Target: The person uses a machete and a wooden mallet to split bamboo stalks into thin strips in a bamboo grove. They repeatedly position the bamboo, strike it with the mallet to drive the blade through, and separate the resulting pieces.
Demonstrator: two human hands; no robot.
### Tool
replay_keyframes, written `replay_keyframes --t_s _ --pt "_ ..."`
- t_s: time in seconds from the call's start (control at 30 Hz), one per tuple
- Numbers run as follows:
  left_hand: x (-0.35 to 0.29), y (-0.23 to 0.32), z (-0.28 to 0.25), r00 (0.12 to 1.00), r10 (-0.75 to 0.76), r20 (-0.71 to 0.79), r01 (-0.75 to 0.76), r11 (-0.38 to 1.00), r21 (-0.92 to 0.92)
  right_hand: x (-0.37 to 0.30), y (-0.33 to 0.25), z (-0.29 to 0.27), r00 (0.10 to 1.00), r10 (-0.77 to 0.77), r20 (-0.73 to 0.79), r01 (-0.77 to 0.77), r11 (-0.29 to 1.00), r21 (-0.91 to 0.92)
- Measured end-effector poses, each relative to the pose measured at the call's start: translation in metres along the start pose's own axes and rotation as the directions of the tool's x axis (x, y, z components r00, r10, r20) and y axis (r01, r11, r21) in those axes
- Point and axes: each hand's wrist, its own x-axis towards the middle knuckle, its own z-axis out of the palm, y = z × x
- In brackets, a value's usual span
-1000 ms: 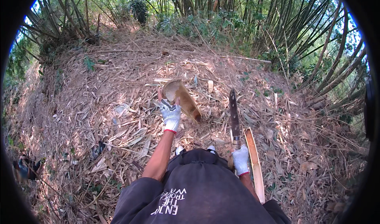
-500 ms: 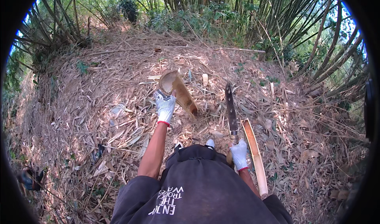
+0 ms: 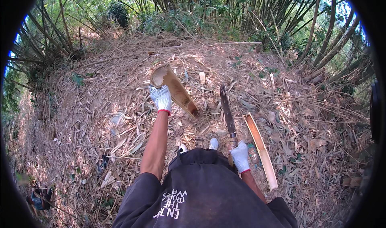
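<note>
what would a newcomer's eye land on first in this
Probably the long dark knife, held in the gloved right hand, just right of centre. Next, the hollow bamboo piece, gripped near its far end by the gloved left hand, left of centre. Then a slimmer split bamboo length lying on the leaf litter, to the knife's right.

Bamboo trough (image 3: pixel 179 90) left, machete (image 3: pixel 227 110) between, split bamboo (image 3: pixel 261 150) right

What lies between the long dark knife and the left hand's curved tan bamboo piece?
Dry tan leaf litter lies between knife and bamboo piece, in the head view.
</note>
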Motion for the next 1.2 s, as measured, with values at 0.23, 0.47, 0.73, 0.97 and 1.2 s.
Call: replay_keyframes --t_s 0.23,0.47,0.73,0.97,1.2 --pt "0.007 -0.004 0.015 0.97 0.243 -0.015 -0.228 0.928 0.293 -0.014 -0.016 -0.008 0.995 -0.096 -0.012 0.096 0.994 0.049" --pt "-0.031 0.005 0.006 0.972 0.1 0.212 -0.13 0.983 0.129 -0.003 -0.029 -0.001 0.929 -0.371 -0.012 0.366 0.921 -0.133" --pt "-0.041 -0.008 0.002 0.913 0.068 0.402 -0.163 0.965 0.205 0.019 -0.103 0.032 0.794 -0.603 0.082 0.608 0.788 -0.091" --pt "-0.055 0.007 -0.004 0.888 0.059 0.456 -0.181 0.956 0.229 0.025 -0.163 0.048 0.717 -0.692 0.088 0.697 0.71 -0.101" --pt "-0.053 -0.017 -0.005 0.932 0.119 0.341 -0.174 0.975 0.135 0.033 -0.162 0.072 0.779 -0.579 0.241 0.623 0.758 -0.193"
